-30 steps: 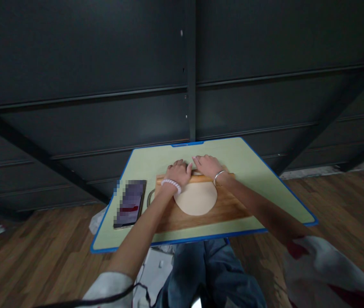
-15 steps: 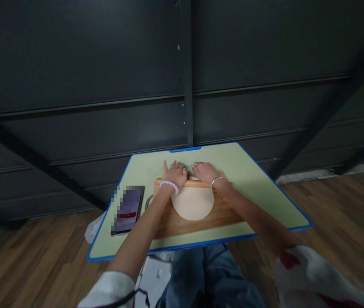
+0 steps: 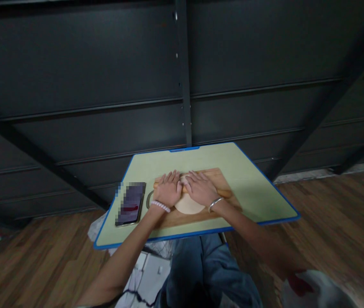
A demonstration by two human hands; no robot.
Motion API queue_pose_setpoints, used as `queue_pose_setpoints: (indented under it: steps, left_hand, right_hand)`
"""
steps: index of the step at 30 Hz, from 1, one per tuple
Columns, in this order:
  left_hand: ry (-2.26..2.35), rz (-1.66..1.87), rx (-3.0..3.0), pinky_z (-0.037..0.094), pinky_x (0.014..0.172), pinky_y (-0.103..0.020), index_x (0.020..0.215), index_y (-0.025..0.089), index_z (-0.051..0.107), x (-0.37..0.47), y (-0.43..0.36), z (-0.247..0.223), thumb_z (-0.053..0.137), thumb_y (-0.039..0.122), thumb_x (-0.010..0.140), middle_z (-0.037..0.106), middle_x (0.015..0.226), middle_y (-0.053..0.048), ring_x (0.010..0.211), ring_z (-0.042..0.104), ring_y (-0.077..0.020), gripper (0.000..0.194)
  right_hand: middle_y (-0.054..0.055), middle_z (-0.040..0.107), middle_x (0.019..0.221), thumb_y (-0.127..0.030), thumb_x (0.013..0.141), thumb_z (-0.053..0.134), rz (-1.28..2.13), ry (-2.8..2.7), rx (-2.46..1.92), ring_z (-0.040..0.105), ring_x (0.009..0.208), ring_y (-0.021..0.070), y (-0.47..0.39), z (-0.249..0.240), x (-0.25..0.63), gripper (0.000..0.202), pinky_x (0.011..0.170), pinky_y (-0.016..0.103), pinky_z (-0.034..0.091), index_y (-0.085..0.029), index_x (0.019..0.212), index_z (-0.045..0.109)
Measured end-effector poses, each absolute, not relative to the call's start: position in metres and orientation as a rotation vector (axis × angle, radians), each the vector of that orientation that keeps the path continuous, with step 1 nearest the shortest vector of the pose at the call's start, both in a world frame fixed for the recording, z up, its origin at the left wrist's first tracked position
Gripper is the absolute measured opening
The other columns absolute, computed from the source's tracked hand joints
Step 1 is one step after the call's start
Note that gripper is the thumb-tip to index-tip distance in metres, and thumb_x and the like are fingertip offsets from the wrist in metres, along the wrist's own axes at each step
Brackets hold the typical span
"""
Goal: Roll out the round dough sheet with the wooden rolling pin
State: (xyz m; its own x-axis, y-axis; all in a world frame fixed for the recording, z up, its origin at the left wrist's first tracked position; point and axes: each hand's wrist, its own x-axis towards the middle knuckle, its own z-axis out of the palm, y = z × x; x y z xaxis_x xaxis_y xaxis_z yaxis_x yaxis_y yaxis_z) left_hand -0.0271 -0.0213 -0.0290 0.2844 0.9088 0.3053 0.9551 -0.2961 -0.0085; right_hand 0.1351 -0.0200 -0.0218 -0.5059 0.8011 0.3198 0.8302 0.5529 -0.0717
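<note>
A flat, pale round of dough (image 3: 190, 205) lies on a wooden board (image 3: 182, 219). Across the dough runs a wooden rolling pin (image 3: 223, 193), mostly covered by my hands. My left hand (image 3: 168, 190) rests flat on the pin's left part, fingers stretched forward. On its right part lies my right hand (image 3: 200, 187), palm down with the fingers extended. The two thumbs are close together near the middle, and some dough shows between and beyond them.
Under the board is a pale green table (image 3: 259, 196) with a blue rim. A phone (image 3: 131, 203) lies left of the board. Dark metal panels (image 3: 120, 55) stand behind the table. White boxes (image 3: 153, 273) and plastic are below, beside my legs.
Both hands and the rolling pin have moved back toward me over the dough. My fingers now lie flatter and straighter. More of the board's far part shows.
</note>
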Motion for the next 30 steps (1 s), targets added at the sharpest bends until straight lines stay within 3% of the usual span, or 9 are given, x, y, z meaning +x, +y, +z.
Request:
queue_pose_setpoints:
  steps: [4,9,17,24,30]
  left_hand:
    - [-1.679,-0.414,-2.361,0.029,0.109,-0.039,0.137,0.012,0.043,-0.033,-0.044,-0.031,0.029,0.028,0.095,0.047,0.141,-0.01,0.131,0.04,-0.0216,0.047]
    - [-1.644,-0.455,-2.358,0.03,0.108,-0.041,0.134,0.012,0.046,-0.039,-0.079,-0.033,0.032,0.032,0.096,0.05,0.138,-0.011,0.127,0.044,-0.0242,0.046]
    - [-1.687,-0.453,-2.218,0.034,0.103,-0.048,0.134,0.009,0.045,-0.032,-0.137,-0.034,0.041,0.038,0.093,0.054,0.129,-0.016,0.119,0.047,-0.0307,0.051]
    - [-1.777,-0.389,-2.133,0.033,0.102,-0.051,0.136,0.004,0.042,-0.01,-0.148,-0.034,0.038,0.039,0.094,0.058,0.121,-0.02,0.111,0.052,-0.0311,0.055]
    - [-1.792,-0.316,-2.176,0.033,0.105,-0.043,0.136,-0.001,0.04,-0.011,-0.113,-0.031,0.035,0.04,0.095,0.048,0.136,-0.022,0.126,0.044,-0.0311,0.058]
  right_hand:
    - [0.013,0.049,0.139,-0.036,0.097,0.036,-0.146,-2.432,-1.275,0.038,0.131,0.0245,-0.048,-0.024,0.131,0.04,0.11,0.046,0.024,-0.016,0.127,0.052]
    - [0.012,0.049,0.139,-0.032,0.096,0.039,-0.065,-2.422,-1.212,0.045,0.124,0.0221,-0.082,-0.025,0.13,0.041,0.104,0.039,0.035,-0.016,0.133,0.047]
    - [0.002,0.042,0.145,-0.026,0.098,0.035,0.05,-2.462,-1.021,0.032,0.134,0.017,-0.12,-0.027,0.141,0.043,0.114,0.042,0.017,-0.023,0.14,0.038]
    - [0.004,0.039,0.147,-0.033,0.1,0.025,0.204,-2.446,-1.105,0.024,0.139,0.0183,-0.096,-0.031,0.174,0.045,0.115,0.049,0.011,-0.022,0.141,0.037]
    - [0.005,0.038,0.148,-0.036,0.1,0.019,0.258,-2.481,-1.01,0.025,0.139,0.016,-0.046,-0.03,0.192,0.048,0.115,0.043,0.017,-0.02,0.141,0.038]
